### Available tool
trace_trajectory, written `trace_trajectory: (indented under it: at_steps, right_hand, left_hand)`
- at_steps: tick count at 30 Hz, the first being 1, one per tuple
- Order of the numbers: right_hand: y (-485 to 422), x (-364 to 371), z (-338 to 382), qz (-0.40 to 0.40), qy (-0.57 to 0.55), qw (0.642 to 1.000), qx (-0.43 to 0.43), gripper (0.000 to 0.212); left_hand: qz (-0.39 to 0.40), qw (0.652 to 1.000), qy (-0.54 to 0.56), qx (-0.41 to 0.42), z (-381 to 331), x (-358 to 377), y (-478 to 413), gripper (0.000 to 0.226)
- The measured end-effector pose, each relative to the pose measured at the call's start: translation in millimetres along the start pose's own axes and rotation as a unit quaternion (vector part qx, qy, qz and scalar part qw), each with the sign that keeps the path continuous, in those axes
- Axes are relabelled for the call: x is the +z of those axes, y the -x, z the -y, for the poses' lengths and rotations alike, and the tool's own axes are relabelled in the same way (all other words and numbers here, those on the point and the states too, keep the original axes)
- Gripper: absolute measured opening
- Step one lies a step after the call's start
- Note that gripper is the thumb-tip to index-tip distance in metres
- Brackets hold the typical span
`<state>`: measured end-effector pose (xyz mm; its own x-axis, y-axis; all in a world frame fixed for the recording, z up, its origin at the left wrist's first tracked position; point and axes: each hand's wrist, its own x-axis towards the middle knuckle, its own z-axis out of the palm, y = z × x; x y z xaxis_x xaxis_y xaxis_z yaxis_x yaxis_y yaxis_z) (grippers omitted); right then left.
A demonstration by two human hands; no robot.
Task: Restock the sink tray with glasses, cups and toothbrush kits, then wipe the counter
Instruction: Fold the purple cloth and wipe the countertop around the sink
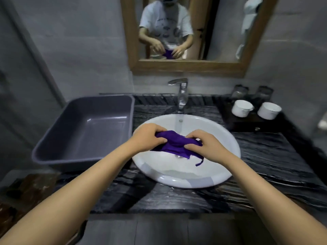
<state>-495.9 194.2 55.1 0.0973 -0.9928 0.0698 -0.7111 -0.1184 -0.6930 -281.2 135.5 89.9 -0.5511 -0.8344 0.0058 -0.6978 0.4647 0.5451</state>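
Over the white sink basin [203, 181] I hold a purple cloth [177, 144] bunched between both hands. My left hand [146, 137] grips its left end and my right hand [207, 145] grips its right end, with a thin strip of cloth dangling below. On the dark tray [247, 122] at the back right stand two white cups [242, 108] [269, 110] and, behind them, two clear glasses [239, 91] [263, 93]. The black marbled counter [274, 156] surrounds the basin.
An empty grey plastic tub [85, 128] sits on the counter left of the sink. A chrome faucet [181, 94] rises behind the basin. A wood-framed mirror [191, 66] hangs above, showing a person holding the cloth. Brown items [26, 188] lie at the far left.
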Motion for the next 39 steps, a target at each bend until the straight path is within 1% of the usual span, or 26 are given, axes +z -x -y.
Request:
trace_trajectory:
  at_steps: [5, 9, 12, 16, 20, 24, 27, 31, 34, 37, 39]
  right_hand:
    - [47.8, -35.0, -31.8, -0.117, 0.009, 0.992, 0.041, 0.013]
    - [88.2, -62.2, -62.3, -0.181, -0.035, 0.976, 0.119, 0.016]
    - [113.1, -84.9, -87.7, -0.224, -0.056, 0.959, 0.163, 0.017]
    - [141.0, -116.1, -121.1, -0.24, -0.058, 0.949, 0.197, 0.003]
    - [159.0, -145.0, -158.2, -0.236, -0.042, 0.948, 0.208, 0.009]
    - [164.8, -170.2, -199.6, -0.249, -0.025, 0.943, 0.218, 0.01]
    - [170.2, -177.0, -224.3, -0.276, -0.027, 0.93, 0.241, 0.01]
    - [179.9, -168.2, -248.0, -0.301, -0.028, 0.914, 0.27, 0.006]
    - [183.3, -167.3, -260.1, -0.338, -0.018, 0.896, 0.288, 0.011]
    - [183.7, -170.6, -267.7, -0.376, 0.004, 0.88, 0.29, 0.011]
    - [185.2, -166.6, -273.1, -0.391, 0.028, 0.868, 0.306, 0.012]
  left_hand:
    - [0.027, 0.995, 0.027, 0.096, -54.5, 34.8, -43.4, 0.027]
    - [0.061, 0.986, 0.081, 0.128, -96.9, 73.7, -71.1, 0.027]
    - [0.074, 0.98, 0.092, 0.158, -127.3, 103.8, -90.0, 0.027]
    - [0.105, 0.972, 0.098, 0.188, -165.8, 141.0, -113.3, 0.025]
    - [0.12, 0.967, 0.087, 0.206, -201.6, 177.2, -136.1, 0.026]
    - [0.118, 0.97, 0.082, 0.195, -228.1, 208.5, -159.8, 0.028]
    - [0.126, 0.973, 0.081, 0.179, -242.6, 232.1, -170.2, 0.03]
    - [0.134, 0.975, 0.058, 0.167, -251.0, 262.1, -179.0, 0.029]
    - [0.118, 0.975, 0.058, 0.181, -259.5, 277.6, -189.0, 0.029]
    - [0.112, 0.971, 0.049, 0.208, -270.4, 289.5, -202.2, 0.027]
    - [0.107, 0.971, 0.044, 0.209, -273.0, 294.9, -211.3, 0.028]
